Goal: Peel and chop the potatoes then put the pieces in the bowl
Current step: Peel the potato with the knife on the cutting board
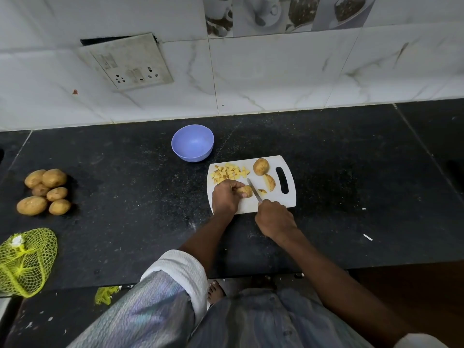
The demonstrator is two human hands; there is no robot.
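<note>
On the white cutting board (273, 197), my left hand (226, 197) grips a potato piece (246, 190) against the board. My right hand (275, 219) holds a knife (254, 190), whose blade lies just right of that piece. A small cut slice (262, 191) lies beside the blade. A pile of yellow potato cubes (229, 173) sits at the board's far left. A potato half (261, 167) and a wedge (270, 182) rest near the board's handle slot. The purple bowl (192, 143) stands empty behind the board.
Several whole potatoes (44, 190) lie in a heap on the black counter (125, 184) at the left. A yellow net bag (23, 259) sits at the counter's front left edge. The tiled wall with a socket plate (125, 62) rises behind.
</note>
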